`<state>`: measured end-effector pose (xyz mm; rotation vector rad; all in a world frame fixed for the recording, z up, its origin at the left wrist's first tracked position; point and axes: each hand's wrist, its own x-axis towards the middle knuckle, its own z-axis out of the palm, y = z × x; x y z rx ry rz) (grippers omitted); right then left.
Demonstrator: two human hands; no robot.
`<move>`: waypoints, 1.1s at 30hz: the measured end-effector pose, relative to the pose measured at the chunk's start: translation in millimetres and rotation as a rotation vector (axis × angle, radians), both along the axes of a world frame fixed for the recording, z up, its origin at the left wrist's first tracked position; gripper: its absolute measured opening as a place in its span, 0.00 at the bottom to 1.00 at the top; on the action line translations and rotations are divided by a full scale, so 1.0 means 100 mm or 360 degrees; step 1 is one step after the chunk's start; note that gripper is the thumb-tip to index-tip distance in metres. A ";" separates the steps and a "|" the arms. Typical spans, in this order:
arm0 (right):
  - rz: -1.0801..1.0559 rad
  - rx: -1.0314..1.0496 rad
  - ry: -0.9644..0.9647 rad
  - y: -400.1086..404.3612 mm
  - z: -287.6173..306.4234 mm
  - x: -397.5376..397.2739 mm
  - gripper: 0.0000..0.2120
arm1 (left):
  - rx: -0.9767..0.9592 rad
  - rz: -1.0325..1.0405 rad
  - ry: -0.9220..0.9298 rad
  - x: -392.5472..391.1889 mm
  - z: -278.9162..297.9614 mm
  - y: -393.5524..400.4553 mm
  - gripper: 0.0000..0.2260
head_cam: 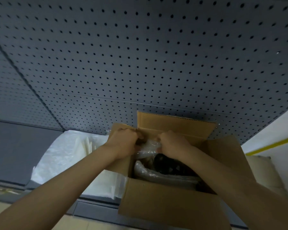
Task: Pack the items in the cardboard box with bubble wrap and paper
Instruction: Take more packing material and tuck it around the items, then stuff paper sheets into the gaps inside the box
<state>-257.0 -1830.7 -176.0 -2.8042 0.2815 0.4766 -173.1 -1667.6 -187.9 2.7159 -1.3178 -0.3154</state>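
Bubble wrap (150,145) pinched by both hands' curled fingers, left hand (123,143), right hand (171,143), over cardboard box (165,201).

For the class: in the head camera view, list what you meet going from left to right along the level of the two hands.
Sheets of bubble wrap and paper → left hand → bubble wrap gripped between the hands → right hand → right flap of the cardboard box → yellow tape.
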 end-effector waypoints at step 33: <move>-0.0652 0.0200 0.0284 2.63 -0.98 1.26 0.37 | 0.0143 0.0340 0.0140 1.18 -0.27 2.78 0.18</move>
